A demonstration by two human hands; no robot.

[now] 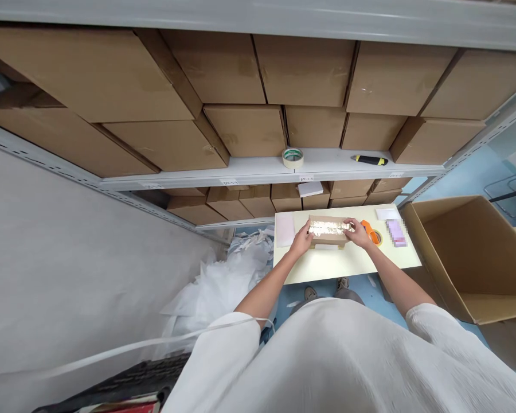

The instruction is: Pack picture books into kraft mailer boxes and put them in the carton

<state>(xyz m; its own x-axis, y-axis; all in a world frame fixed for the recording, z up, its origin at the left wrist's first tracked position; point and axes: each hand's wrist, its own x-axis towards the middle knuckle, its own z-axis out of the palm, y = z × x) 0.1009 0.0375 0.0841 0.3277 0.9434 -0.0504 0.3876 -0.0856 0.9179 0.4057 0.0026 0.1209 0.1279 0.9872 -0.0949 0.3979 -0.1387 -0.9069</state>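
Note:
A small cardboard box with shiny clear tape along its top is held between my two hands over the pale yellow table. My left hand grips its left end, fingers closed against the side. At the right end, my right hand holds the box with its fingers on the taped top and edge. Just right of that hand lies an orange tape dispenser with a roll of yellowish tape. A pinkish sheet lies on the table's left part, and purple packets lie on the right.
Shelves packed with cardboard boxes stand ahead, holding a tape roll and a black-yellow cutter. A large open carton stands right of the table. White wrapping material is heaped on the left, near a white cord.

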